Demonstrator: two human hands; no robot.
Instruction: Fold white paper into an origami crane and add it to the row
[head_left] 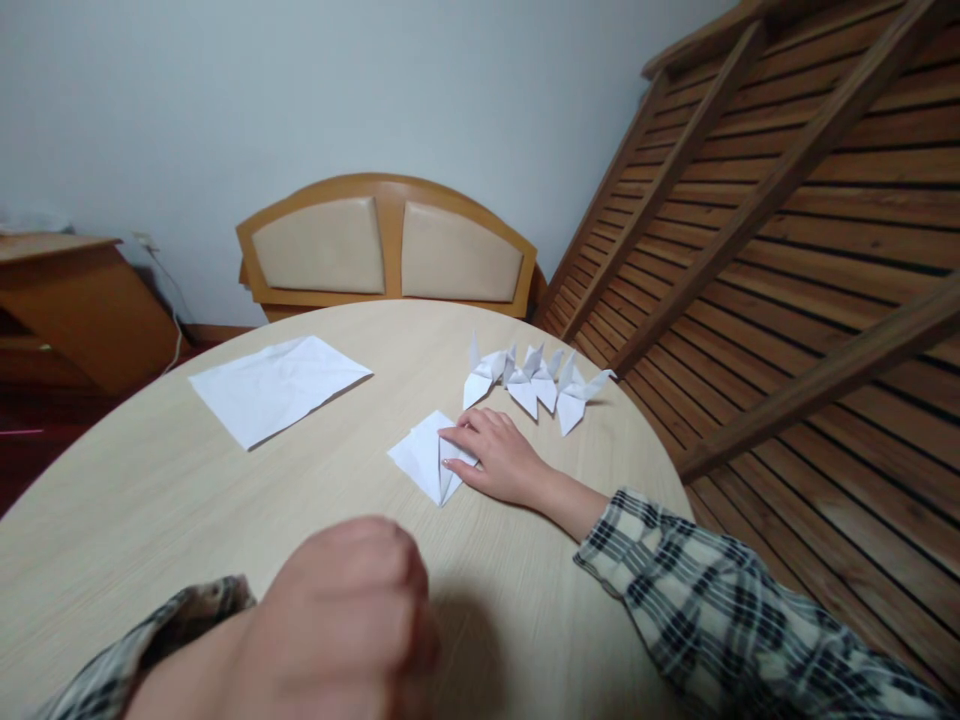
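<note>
A small piece of white paper (417,456), folded into a diamond with a crease down its middle, lies flat on the round table. My right hand (501,455) rests on its right half, thumb and forefinger stretched out and apart on the paper. Close to the camera, my left hand (352,610) is raised over the near part of the table, blurred and curled into a fist. Its palm is hidden, and nothing sticks out of it. Just beyond my right hand stand several white folded paper cranes (574,400) in a row.
A larger white sheet of paper (281,385) with crease marks lies on the left of the pale table (315,490). Behind the table stands a padded wooden headboard (390,245). A slatted wooden panel (787,230) leans at the right, and a wooden cabinet (82,310) stands far left.
</note>
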